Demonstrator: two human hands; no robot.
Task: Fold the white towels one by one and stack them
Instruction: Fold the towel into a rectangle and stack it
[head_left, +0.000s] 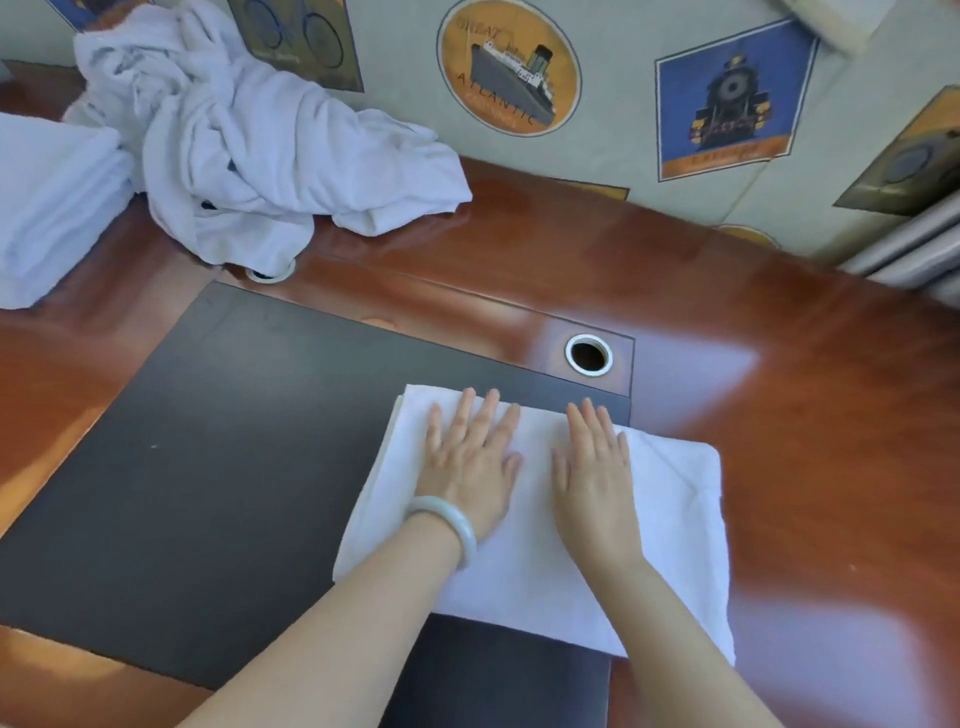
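Note:
A folded white towel (670, 519) lies flat on the desk, partly over the black desk pad (208, 467). My left hand (470, 460), with a pale bangle on its wrist, presses flat on the towel's left half, fingers straight. My right hand (595, 467) lies flat beside it on the towel's middle, fingers together and straight. A heap of unfolded white towels (244, 140) sits at the back left. A stack of folded white towels (47, 208) rests at the far left edge.
The brown wooden desk (779, 364) runs to a wall with printed posters. A round cable hole (588, 355) sits just beyond the towel; another (270, 273) peeks out under the heap. Grey bars (914, 249) stand at the right.

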